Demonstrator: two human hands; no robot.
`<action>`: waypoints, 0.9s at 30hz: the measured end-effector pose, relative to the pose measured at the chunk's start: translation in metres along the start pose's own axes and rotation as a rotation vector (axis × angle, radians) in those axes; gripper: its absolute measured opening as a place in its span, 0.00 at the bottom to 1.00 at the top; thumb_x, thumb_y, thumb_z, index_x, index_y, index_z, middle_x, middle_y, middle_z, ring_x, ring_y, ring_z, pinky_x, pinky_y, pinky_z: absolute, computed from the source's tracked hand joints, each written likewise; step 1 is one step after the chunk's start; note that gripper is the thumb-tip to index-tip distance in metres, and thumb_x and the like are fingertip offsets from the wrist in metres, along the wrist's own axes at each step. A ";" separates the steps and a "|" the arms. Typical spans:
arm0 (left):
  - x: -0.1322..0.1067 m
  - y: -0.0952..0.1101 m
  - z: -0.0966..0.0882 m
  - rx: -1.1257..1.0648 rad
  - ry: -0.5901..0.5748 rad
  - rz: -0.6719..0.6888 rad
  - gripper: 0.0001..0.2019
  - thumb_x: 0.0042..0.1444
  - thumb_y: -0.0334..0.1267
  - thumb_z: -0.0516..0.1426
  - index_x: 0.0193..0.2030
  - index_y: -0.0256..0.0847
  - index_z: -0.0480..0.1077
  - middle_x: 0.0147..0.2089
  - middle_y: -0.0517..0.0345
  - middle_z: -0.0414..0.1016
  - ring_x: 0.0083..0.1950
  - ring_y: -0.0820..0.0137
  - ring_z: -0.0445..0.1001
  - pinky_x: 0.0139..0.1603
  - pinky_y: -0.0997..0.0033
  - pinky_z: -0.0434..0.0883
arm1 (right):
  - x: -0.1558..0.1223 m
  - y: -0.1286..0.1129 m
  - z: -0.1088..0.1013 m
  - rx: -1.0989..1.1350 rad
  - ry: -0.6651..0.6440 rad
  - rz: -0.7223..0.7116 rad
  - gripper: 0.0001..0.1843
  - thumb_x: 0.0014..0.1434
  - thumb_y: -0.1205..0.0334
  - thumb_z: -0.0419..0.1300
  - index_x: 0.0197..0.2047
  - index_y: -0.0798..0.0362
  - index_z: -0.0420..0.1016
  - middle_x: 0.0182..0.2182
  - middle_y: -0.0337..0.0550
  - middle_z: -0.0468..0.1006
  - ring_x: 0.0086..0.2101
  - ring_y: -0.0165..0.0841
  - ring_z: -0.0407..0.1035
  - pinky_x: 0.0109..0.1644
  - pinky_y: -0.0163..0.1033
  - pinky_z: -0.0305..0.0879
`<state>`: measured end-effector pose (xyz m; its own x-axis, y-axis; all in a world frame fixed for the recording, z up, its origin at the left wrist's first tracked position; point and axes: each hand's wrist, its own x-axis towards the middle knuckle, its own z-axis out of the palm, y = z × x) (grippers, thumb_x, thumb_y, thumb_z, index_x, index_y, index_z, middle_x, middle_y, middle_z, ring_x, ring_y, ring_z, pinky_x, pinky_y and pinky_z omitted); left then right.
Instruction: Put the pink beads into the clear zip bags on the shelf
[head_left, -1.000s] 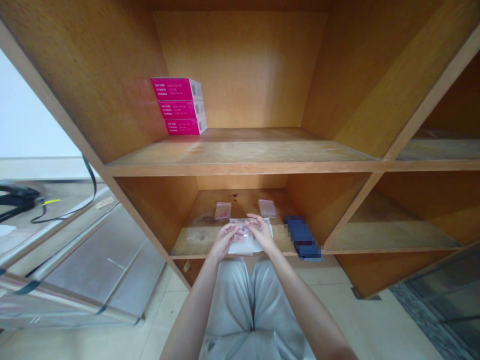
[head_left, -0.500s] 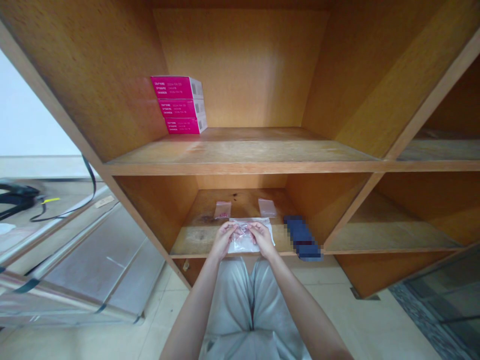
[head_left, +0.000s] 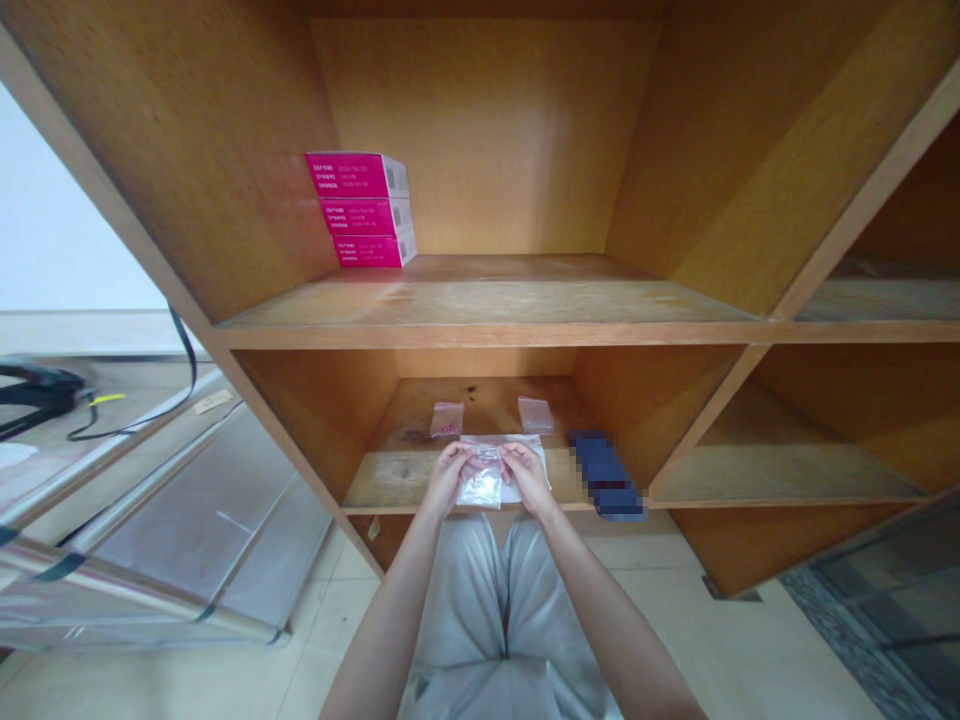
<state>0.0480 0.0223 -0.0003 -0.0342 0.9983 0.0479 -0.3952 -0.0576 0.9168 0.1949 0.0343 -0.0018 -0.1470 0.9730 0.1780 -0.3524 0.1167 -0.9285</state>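
My left hand (head_left: 447,478) and my right hand (head_left: 527,476) both pinch the top edge of a small clear plastic bag (head_left: 481,487), which hangs between them over the front of the lower wooden shelf (head_left: 382,482). Beneath it lies a larger flat clear bag (head_left: 525,442). Two small clear bags, one at the left (head_left: 447,419) and one at the right (head_left: 535,414), rest farther back on the same shelf. What the held bag contains is too small to make out.
A dark blue flat object (head_left: 604,475) lies at the shelf's right front corner. Three pink boxes (head_left: 364,209) are stacked on the upper shelf at the left. Plastic-wrapped panels (head_left: 165,540) and black cables (head_left: 45,395) lie on the floor to the left.
The small bag has been lifted off the flat bag and now hangs from both hands. My hands shifted slightly toward me.
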 end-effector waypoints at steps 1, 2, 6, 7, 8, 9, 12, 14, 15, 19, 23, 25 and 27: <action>0.000 -0.001 0.000 0.005 -0.012 -0.001 0.09 0.46 0.40 0.58 0.30 0.38 0.65 0.22 0.61 0.72 0.22 0.76 0.69 0.25 0.78 0.63 | 0.000 0.001 0.000 0.001 0.002 -0.001 0.12 0.47 0.53 0.59 0.28 0.52 0.67 0.16 0.32 0.65 0.16 0.23 0.55 0.20 0.31 0.49; 0.000 -0.002 -0.001 0.011 -0.019 -0.002 0.09 0.46 0.40 0.58 0.30 0.38 0.65 0.21 0.61 0.72 0.22 0.75 0.69 0.26 0.78 0.63 | 0.001 0.001 -0.001 0.001 0.003 -0.001 0.11 0.47 0.53 0.60 0.28 0.52 0.67 0.16 0.32 0.65 0.16 0.24 0.56 0.21 0.31 0.50; 0.001 -0.003 0.000 0.010 0.009 0.000 0.09 0.45 0.41 0.59 0.29 0.38 0.66 0.22 0.63 0.70 0.23 0.76 0.68 0.28 0.78 0.63 | 0.002 0.005 -0.002 -0.017 0.019 -0.002 0.10 0.47 0.54 0.59 0.28 0.52 0.68 0.16 0.33 0.66 0.17 0.25 0.56 0.22 0.32 0.51; 0.001 -0.003 0.000 0.006 0.026 0.002 0.10 0.44 0.41 0.59 0.28 0.38 0.66 0.23 0.63 0.70 0.24 0.76 0.68 0.28 0.78 0.63 | 0.002 0.005 -0.003 -0.025 0.026 -0.002 0.10 0.47 0.54 0.59 0.27 0.52 0.67 0.16 0.33 0.65 0.17 0.25 0.56 0.22 0.32 0.51; 0.001 -0.003 0.001 0.004 0.043 0.004 0.10 0.43 0.42 0.60 0.28 0.37 0.66 0.23 0.63 0.69 0.24 0.77 0.67 0.27 0.78 0.63 | 0.002 0.006 -0.003 -0.033 0.033 -0.003 0.11 0.47 0.53 0.59 0.27 0.52 0.67 0.16 0.32 0.65 0.17 0.25 0.56 0.22 0.32 0.51; 0.001 -0.004 0.001 0.008 0.056 0.004 0.11 0.43 0.42 0.60 0.28 0.37 0.66 0.24 0.63 0.69 0.24 0.77 0.67 0.27 0.79 0.63 | 0.002 0.006 -0.003 -0.039 0.040 -0.003 0.11 0.47 0.53 0.59 0.26 0.52 0.67 0.16 0.32 0.64 0.17 0.25 0.55 0.22 0.32 0.51; 0.002 -0.005 0.000 0.029 0.066 0.004 0.12 0.42 0.43 0.60 0.28 0.37 0.66 0.24 0.63 0.68 0.23 0.78 0.66 0.25 0.79 0.63 | 0.002 0.005 -0.002 -0.051 0.050 -0.009 0.11 0.47 0.53 0.59 0.25 0.52 0.66 0.16 0.32 0.63 0.17 0.25 0.55 0.22 0.32 0.50; 0.002 -0.006 -0.001 0.031 0.060 0.004 0.12 0.42 0.43 0.60 0.29 0.37 0.66 0.23 0.63 0.67 0.23 0.77 0.66 0.24 0.79 0.63 | 0.002 0.004 -0.002 -0.053 0.049 -0.014 0.11 0.48 0.54 0.59 0.25 0.52 0.66 0.15 0.32 0.63 0.17 0.25 0.55 0.23 0.32 0.50; 0.002 -0.006 -0.001 0.030 0.053 0.000 0.12 0.42 0.43 0.60 0.29 0.37 0.66 0.23 0.63 0.67 0.22 0.77 0.66 0.23 0.79 0.63 | 0.002 0.004 -0.002 -0.051 0.046 -0.017 0.11 0.48 0.54 0.58 0.24 0.52 0.65 0.15 0.32 0.63 0.17 0.25 0.55 0.23 0.32 0.50; 0.002 -0.006 -0.001 0.028 0.034 -0.027 0.11 0.42 0.42 0.60 0.29 0.37 0.65 0.24 0.62 0.68 0.22 0.76 0.67 0.22 0.78 0.63 | 0.002 0.005 -0.003 -0.040 0.026 -0.025 0.10 0.49 0.56 0.57 0.24 0.52 0.64 0.15 0.32 0.63 0.17 0.24 0.55 0.23 0.32 0.50; 0.002 -0.004 -0.001 -0.007 0.063 -0.032 0.10 0.41 0.40 0.60 0.26 0.37 0.65 0.22 0.64 0.67 0.21 0.78 0.64 0.21 0.80 0.61 | 0.002 0.006 -0.003 -0.039 0.012 -0.018 0.11 0.49 0.56 0.57 0.23 0.52 0.63 0.15 0.32 0.63 0.17 0.24 0.54 0.22 0.32 0.49; 0.001 -0.004 -0.001 -0.035 0.070 -0.024 0.09 0.39 0.38 0.61 0.24 0.37 0.65 0.21 0.64 0.66 0.21 0.79 0.64 0.23 0.81 0.61 | 0.002 0.007 -0.003 -0.056 0.020 -0.011 0.11 0.48 0.55 0.58 0.22 0.52 0.64 0.14 0.32 0.63 0.16 0.24 0.54 0.21 0.32 0.49; 0.001 -0.004 -0.001 -0.056 0.057 -0.016 0.08 0.38 0.37 0.61 0.25 0.37 0.67 0.22 0.64 0.67 0.22 0.79 0.65 0.25 0.80 0.61 | 0.002 0.008 -0.003 -0.076 0.033 0.000 0.10 0.47 0.55 0.58 0.23 0.53 0.65 0.14 0.32 0.62 0.16 0.24 0.54 0.21 0.31 0.49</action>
<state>0.0485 0.0231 -0.0046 -0.0790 0.9968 0.0099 -0.4470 -0.0443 0.8934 0.1945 0.0380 -0.0095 -0.1161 0.9788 0.1685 -0.2812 0.1303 -0.9507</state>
